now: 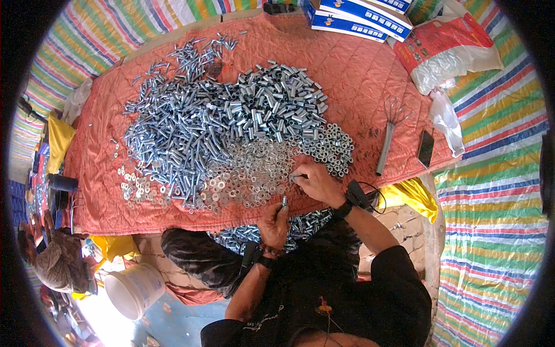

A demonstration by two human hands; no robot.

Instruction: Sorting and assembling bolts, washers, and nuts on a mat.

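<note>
Left grip [273, 225] is clamped on a small metal fastener [284, 201]; right grip [315, 183] is at the washer pile [260, 165], whether closed on anything I cannot tell.

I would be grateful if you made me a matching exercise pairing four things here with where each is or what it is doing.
Column one:
1. bucket
2. phone
3. left hand
4. right hand

Column two:
A. fingertips at the edge of the washers
B. lying on the red cloth, to the right of the wire-tined tool
C. gripping a small metal piece that points up
D. white, off to the person's left

Right pairs: 1-D, 2-B, 3-C, 4-A.
</note>
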